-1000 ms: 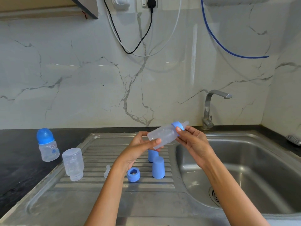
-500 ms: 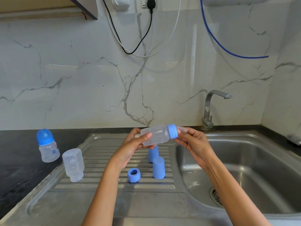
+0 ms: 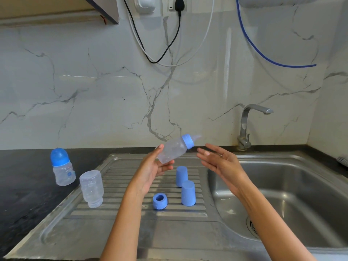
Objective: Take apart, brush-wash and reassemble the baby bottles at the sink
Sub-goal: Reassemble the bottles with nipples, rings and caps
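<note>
Over the drainboard, just above centre, I see the bottle (image 3: 174,150) held aloft in the left hand (image 3: 153,167). That grip takes the base end only: thumb at the upper side, fingers under the bottom, lightly curled. The bottle's long axis runs from about 8 o'clock at the base to 2 o'clock at the top, so the blue collar (image 3: 188,141) and the clear teat (image 3: 196,137) point up and away toward the tap (image 3: 246,127).

The right hand (image 3: 219,162) has nothing in it. Fingers straight and spread, palm facing left, it sits just beside the collar at about 4 o'clock from it, apart from the bottle. I judge it the nearer hand for any work on the collar end. The next likely piece, one of the blue caps, stands below at 6 o'clock.

Containers: the held bottle looks empty, only droplets or haze on the wall. On the ribbed drainboard (image 3: 116,210) a second clear bottle body (image 3: 91,188) stands mouth down, empty. Two blue caps (image 3: 185,186) stand open end down, close together, one behind the other. A loose blue ring (image 3: 159,201) lies at 9 o'clock from the front cap. At far left on the dark surface (image 3: 20,185) a short bottle with domed cap (image 3: 63,167) stands upright and closed. The sink basin (image 3: 293,194) at 3 o'clock holds no parts that I can see.
</note>
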A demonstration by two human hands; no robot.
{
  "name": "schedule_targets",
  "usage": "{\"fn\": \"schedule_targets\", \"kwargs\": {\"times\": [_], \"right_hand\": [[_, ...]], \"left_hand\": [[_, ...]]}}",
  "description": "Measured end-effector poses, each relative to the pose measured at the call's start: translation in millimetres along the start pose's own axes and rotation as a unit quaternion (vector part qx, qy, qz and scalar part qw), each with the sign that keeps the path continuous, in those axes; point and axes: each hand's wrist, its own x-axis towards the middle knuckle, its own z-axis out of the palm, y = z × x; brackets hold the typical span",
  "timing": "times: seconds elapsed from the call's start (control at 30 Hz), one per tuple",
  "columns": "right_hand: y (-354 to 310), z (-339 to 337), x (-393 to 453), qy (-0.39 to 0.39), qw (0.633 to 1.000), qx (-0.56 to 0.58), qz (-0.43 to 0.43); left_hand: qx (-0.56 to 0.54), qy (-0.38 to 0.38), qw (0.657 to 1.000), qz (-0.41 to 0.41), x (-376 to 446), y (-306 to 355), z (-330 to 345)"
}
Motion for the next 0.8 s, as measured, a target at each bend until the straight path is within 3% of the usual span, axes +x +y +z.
{"fn": "schedule_targets", "kwargs": {"times": [0.07, 0.13, 0.23, 0.3, 0.43, 0.6, 0.73, 0.8], "right_hand": [[12.5, -6.6, 7.2, 0.082, 0.986, -0.145, 0.000], [29.1, -13.7, 20.4, 0.112, 0.956, -0.270, 0.005], [47.4, -11.0, 39.3, 0.043, 0.882, -0.469, 0.029], [53.2, -3.0, 48.9, -0.017, 0.854, -0.519, 0.041], [60.5, 13.6, 62.8, -0.086, 0.847, -0.522, 0.046], [68.2, 25.3, 74.4, -0.106, 0.843, -0.526, 0.031], [74.7, 21.8, 78.7, -0.066, 0.861, -0.503, 0.033], [73.2, 15.9, 77.1, 0.004, 0.904, -0.426, 0.033]], "left_hand": [[0.014, 0.047, 0.999, -0.022, 0.0, -0.5, -9.7], [0.018, 0.095, 0.995, -0.031, -1.1, 0.4, -17.7], [0.028, 0.150, 0.988, -0.036, -2.7, 2.8, -23.5], [0.036, 0.181, 0.982, -0.028, -2.4, 3.0, -24.7], [0.048, 0.213, 0.976, -0.019, -1.2, 1.1, -27.7], [0.045, 0.221, 0.974, -0.020, -5.3, 3.5, -27.2], [0.045, 0.212, 0.976, -0.025, -9.1, 4.7, -24.7], [0.043, 0.206, 0.977, -0.027, -11.0, 6.2, -22.5]]}}
